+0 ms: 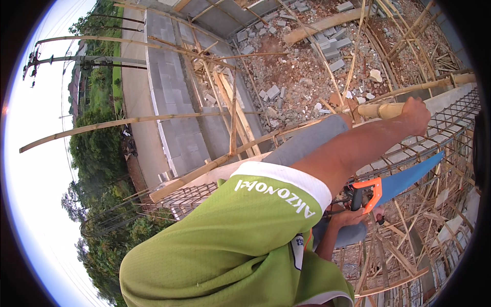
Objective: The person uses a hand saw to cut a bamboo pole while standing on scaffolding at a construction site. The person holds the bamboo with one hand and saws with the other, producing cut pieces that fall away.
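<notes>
My left arm reaches across to the upper right, and my left hand (417,116) is closed around a thick bamboo pole (383,110) above the wall top. Lower down, my right hand (349,218) is closed at the handle of a handsaw (411,179). The saw has an orange and black handle and a blue blade angled up to the right. My fingers are partly hidden at the grip. Part of the blade lies over a mesh of tied steel bars (450,120). My green sleeve (230,225) covers much of the lower middle.
My legs in grey trousers (302,140) sit on either side of the beam. Bamboo poles (97,128) cross the left and back. Below lies a rubble floor (286,66) with grey blocks (332,46). Timber scaffolding (399,250) stands lower right. A block wall (176,107) borders a road (138,97).
</notes>
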The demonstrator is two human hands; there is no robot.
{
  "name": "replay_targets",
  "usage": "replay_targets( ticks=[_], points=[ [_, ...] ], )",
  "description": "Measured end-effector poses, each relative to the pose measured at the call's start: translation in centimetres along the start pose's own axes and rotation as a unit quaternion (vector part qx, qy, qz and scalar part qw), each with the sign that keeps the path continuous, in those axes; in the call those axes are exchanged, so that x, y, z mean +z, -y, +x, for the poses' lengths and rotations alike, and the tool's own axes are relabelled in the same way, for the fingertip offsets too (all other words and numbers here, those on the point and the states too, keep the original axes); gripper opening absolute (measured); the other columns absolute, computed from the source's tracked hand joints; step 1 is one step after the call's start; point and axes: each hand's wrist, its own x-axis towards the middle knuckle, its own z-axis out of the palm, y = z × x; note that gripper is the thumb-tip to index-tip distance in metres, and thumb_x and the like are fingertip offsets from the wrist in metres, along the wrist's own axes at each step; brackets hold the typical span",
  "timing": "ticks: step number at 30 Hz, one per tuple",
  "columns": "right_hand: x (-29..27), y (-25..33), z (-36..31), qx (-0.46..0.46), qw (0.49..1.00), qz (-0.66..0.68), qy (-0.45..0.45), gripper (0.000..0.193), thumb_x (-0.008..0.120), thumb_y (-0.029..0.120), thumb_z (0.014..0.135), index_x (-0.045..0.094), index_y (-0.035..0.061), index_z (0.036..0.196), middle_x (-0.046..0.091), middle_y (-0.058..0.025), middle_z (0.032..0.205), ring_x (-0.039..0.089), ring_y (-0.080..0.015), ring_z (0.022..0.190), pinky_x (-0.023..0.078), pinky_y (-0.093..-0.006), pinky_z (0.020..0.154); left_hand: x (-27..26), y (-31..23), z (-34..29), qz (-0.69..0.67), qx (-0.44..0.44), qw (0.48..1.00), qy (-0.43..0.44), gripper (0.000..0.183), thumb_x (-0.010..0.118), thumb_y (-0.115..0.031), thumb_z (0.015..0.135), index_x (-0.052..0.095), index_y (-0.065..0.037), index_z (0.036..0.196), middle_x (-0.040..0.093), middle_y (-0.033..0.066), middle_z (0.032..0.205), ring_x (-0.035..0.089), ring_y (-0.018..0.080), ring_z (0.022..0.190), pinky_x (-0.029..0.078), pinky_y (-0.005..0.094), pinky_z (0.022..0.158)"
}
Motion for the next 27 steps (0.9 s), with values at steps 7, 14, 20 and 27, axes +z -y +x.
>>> replay_targets(
  ticks=[7, 14, 20, 27],
  points=[
    [-1.4, -0.7, 0.5, 0.016, 0.999, -0.018, 0.036, 0.053, 0.042, 0.027, 0.103, 0.043, -0.0087, 0.142, 0.056, -0.0237, 0.119, 0.06, -0.0283, 0.092, 0.052, -0.0365, 0.072, 0.4, -0.1, 0.5, -0.015, -0.008, 1.0, 0.011, 0.036, 0.071, -0.034, 0.075, 0.078, -0.012, 0.102, 0.071, 0.0092, 0.111, 0.061, 0.0245, 0.111, 0.047, 0.0399, 0.086],
    [-1.1, -1.6, 1.0, -0.011, 0.999, -0.048, -0.008, 0.053, 0.044, 0.031, 0.105, 0.042, -0.0044, 0.144, 0.06, -0.0195, 0.112, 0.06, -0.0229, 0.083, 0.05, -0.032, 0.063, 0.2, 0.1, 0.2, -0.064, -0.025, 0.997, -0.033, 0.033, 0.07, -0.03, 0.076, 0.076, -0.008, 0.1, 0.071, 0.011, 0.109, 0.061, 0.0265, 0.11, 0.048, 0.0413, 0.088],
    [0.3, 1.1, 0.0, 0.033, 0.997, -0.067, -0.022, 0.057, 0.04, 0.028, 0.103, 0.04, -0.0096, 0.145, 0.047, -0.0312, 0.14, 0.051, -0.0375, 0.125, 0.041, -0.0449, 0.105, -0.2, 0.3, -0.3, -0.084, 0.003, 0.993, -0.079, 0.029, 0.068, -0.026, 0.077, 0.073, -0.004, 0.095, 0.071, 0.0127, 0.099, 0.064, 0.0263, 0.102, 0.052, 0.0418, 0.081],
    [0.3, 0.9, 0.3, 0.015, 0.994, -0.11, -0.013, 0.059, 0.039, 0.033, 0.104, 0.039, -0.0089, 0.146, 0.047, -0.0317, 0.14, 0.051, -0.0385, 0.126, 0.041, -0.0456, 0.105, 0.0, 0.3, -0.6, -0.085, 0.008, 0.989, -0.121, 0.026, 0.067, -0.024, 0.078, 0.072, -0.002, 0.092, 0.07, 0.0126, 0.09, 0.065, 0.0268, 0.094, 0.05, 0.042, 0.078]
  ],
)
